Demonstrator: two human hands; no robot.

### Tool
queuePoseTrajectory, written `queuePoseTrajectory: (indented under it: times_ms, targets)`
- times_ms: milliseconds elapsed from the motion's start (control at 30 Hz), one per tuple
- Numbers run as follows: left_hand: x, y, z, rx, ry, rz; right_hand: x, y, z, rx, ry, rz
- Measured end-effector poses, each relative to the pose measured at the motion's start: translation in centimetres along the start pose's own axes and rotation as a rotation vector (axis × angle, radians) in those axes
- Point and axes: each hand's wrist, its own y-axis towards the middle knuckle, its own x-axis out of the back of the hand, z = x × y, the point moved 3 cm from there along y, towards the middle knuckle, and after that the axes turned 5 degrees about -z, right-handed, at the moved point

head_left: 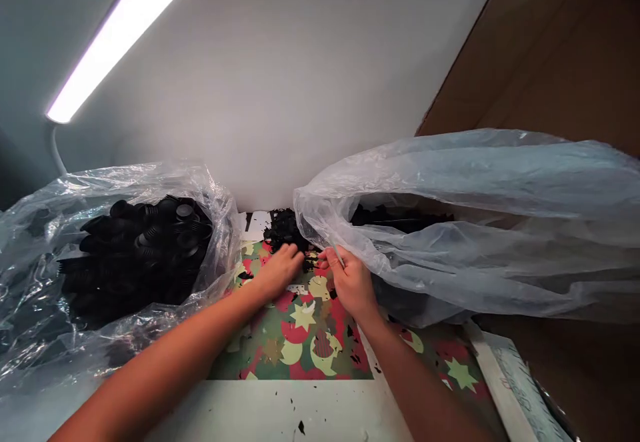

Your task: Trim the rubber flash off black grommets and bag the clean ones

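Note:
My left hand [280, 270] reaches forward with its fingers curled down onto a heap of small black parts [283, 227] that lies on the patterned cloth [305, 335] by the wall. Close beside it, my right hand [349, 281] is closed in a pinch around a thin pale stick-like tool [338, 255]. To the left stands a clear plastic bag [40, 255] full of round black ribbed caps [150, 242]. On the right a second clear plastic bag [475, 229] holds more black parts [400, 219] deep inside.
A white wall [300, 95] rises straight ahead, and a lit strip lamp [120, 35] hangs at the upper left. Brown cardboard [560, 62] stands at the right. The white table edge [280, 415] near me carries black crumbs. A white frame piece [505, 389] lies at lower right.

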Motion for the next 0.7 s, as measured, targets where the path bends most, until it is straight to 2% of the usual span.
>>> queuePoseTrajectory:
  times_ms: [133,267,367,433,500,533,567,633,667,700]
  targets:
    - [2.5,4.2,3.2,0.234,0.017,-0.164,-0.5,0.1,-0.1,0.026,-0.007,0.035]
    - [6.7,7.2,5.4,0.407,-0.043,-0.296,-1.3,0.2,0.3,0.074,-0.076,0.095]
    - [10.9,8.3,5.8,0.464,-0.100,-0.469,-1.9,0.0,1.1,0.111,-0.137,0.193]
    - [13.4,8.1,5.1,0.479,-0.115,-0.638,-2.2,-0.3,1.6,0.131,-0.177,0.263]
    - [15.0,7.1,3.1,0.426,-0.120,-0.864,-2.5,-0.6,2.1,0.155,-0.218,0.329]
    - [15.4,6.4,1.4,0.249,-0.175,-1.079,-2.6,-0.8,2.3,0.171,-0.240,0.363]
    - [15.1,6.1,-0.6,0.004,-0.239,-1.151,-2.7,-0.9,2.5,0.188,-0.263,0.397]
    - [13.4,6.6,-4.6,-0.182,-0.261,-1.022,-3.0,-1.1,2.8,0.219,-0.312,0.460]
    - [12.1,7.6,-6.5,-0.238,-0.263,-0.871,-3.1,-1.1,2.9,0.231,-0.336,0.484]
    - [10.4,9.2,-8.1,-0.226,-0.230,-0.515,-3.1,-1.1,3.0,0.238,-0.361,0.500]
